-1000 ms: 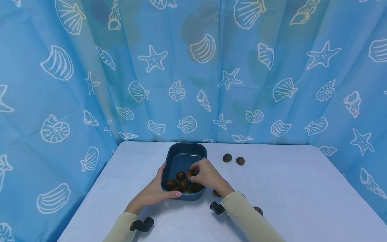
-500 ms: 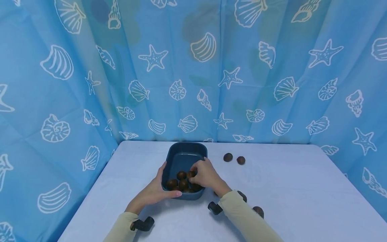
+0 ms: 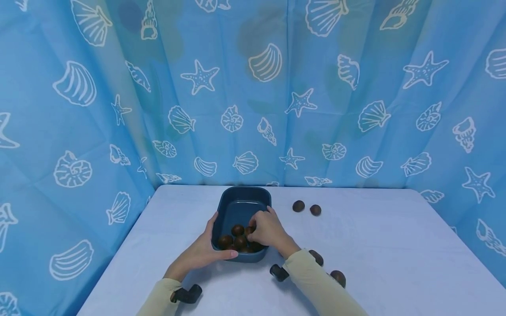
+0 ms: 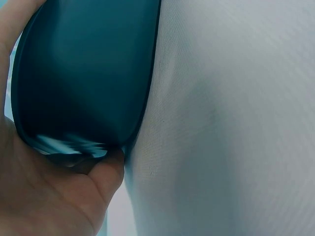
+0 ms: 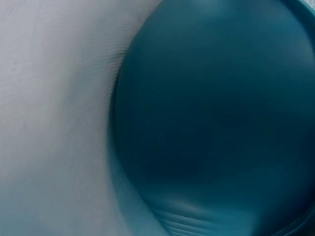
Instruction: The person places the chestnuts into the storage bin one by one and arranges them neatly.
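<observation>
A dark-blue rectangular box (image 3: 240,211) points lengthwise away; left hand (image 3: 203,249) grips its near-left corner, right hand (image 3: 269,229) pinches a brown ball (image 3: 248,230) inside.

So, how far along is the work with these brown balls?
Done, it seems: several brown balls lie in the blue container. In hand: the right hand appears to pinch one there; the left hand grips the container. Probably left: at least four loose balls on the table.

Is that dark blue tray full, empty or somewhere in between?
In between: brown balls lie toward the tray's near end; the tray shows bare floor beyond.
</observation>
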Available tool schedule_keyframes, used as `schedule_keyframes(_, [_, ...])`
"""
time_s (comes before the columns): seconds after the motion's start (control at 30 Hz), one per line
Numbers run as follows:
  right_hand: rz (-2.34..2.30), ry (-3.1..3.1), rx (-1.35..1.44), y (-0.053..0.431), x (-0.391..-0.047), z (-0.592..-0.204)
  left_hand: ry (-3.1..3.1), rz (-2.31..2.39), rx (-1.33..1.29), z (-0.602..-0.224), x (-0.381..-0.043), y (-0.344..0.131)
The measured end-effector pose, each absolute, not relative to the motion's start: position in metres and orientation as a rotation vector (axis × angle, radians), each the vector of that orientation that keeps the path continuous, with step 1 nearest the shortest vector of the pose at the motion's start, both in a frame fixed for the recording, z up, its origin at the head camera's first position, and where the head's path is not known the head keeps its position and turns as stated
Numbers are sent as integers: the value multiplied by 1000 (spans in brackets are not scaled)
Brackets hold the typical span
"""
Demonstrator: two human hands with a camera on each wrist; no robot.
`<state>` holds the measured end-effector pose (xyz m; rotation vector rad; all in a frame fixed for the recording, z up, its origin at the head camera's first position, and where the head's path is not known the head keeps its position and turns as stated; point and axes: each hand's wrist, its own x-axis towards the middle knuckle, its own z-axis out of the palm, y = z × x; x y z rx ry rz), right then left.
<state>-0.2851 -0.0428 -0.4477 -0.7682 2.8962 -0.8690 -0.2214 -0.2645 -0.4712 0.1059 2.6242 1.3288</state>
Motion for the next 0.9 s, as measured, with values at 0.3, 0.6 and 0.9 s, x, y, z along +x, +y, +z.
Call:
schedule_keyframes(0.3, [-837,2892,-754,-44,-284,-446,2616,1336,123,-472,-222,-265])
schedule_keyframes(0.6, [-1040,2753,-685,-30,-284,-443,2620,1329,140,-478,-223,-263])
schedule_keyframes(0.9, [-1239,2765,-569,11,-277,-416,2628,1320,108,-472,-221,-264])
